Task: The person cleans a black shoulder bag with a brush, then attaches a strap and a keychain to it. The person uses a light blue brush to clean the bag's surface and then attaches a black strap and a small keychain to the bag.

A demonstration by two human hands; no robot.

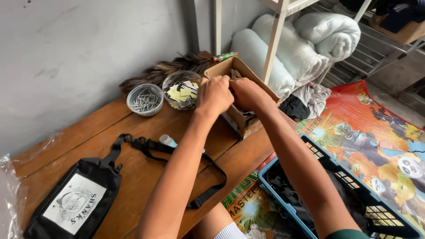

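Note:
Both my hands reach into an open cardboard box (242, 70) at the far edge of a wooden table (133, 177). My left hand (215, 93) and my right hand (246, 92) are pressed close together over the box, fingers curled around something small and dark inside; what they hold is hidden. A black bag (79, 194) with a white printed panel and a long black strap (177, 152) lies on the table near me.
A clear bowl of metal pins (145, 100) and a clear bowl of yellow paper tags (181, 90) stand beside the box. A feather duster (170, 68) lies along the wall. A blue plastic crate (380, 212) with dark cloth sits on a colourful floor mat. Rolled bedding (305, 44) lies beyond.

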